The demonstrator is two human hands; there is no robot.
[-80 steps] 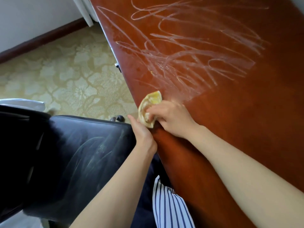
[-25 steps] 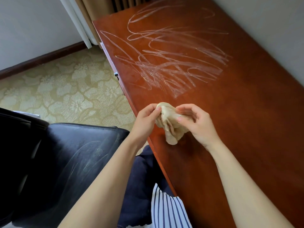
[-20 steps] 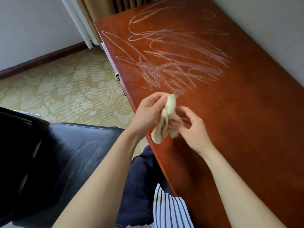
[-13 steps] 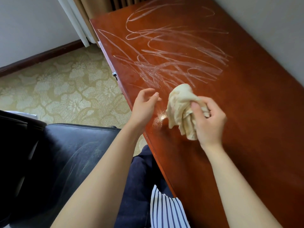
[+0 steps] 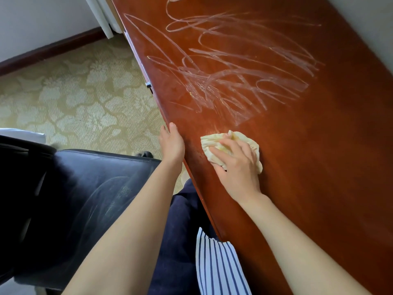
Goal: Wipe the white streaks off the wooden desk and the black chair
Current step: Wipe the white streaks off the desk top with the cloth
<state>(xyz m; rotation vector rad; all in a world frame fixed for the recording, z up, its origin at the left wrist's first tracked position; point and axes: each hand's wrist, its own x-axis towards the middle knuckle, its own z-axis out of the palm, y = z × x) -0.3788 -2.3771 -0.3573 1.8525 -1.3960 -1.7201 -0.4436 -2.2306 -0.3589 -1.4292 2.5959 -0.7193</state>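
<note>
The right hand [image 5: 236, 165] lies on a wadded yellow cloth [image 5: 214, 143], its fingers [image 5: 221, 145] slightly spread and bent over the wad, grasping it and pressing it flat on the desk [image 5: 319, 167]; the thumb is hidden under the hand. Cloth shows ahead of the fingertips and again past the little-finger side of the hand. The left hand [image 5: 172, 145] holds nothing: its fingers are straight and close together, released, with the tips resting along the desk's near edge, just left of the cloth and apart from it. Ahead of both sets of fingertips the white streaks [image 5: 234, 67] cover the desk in loops and long crossing strokes, the nearest stroke ending just beyond the cloth, with a pale hazy patch between. The wood under and behind the right hand is bare and glossy. Beyond the left fingertips, along the same edge, a small metal handle [image 5: 148, 84] juts out. Behind and left of the left hand stands the black chair [image 5: 85, 177], its seat marked with faint whitish smears [image 5: 110, 199]; the left forearm crosses over it. Patterned carpet [image 5: 74, 99] lies left of the fingers, and dark trousers [image 5: 180, 231] and a striped shirt [image 5: 219, 267] show between the two forearms.
</note>
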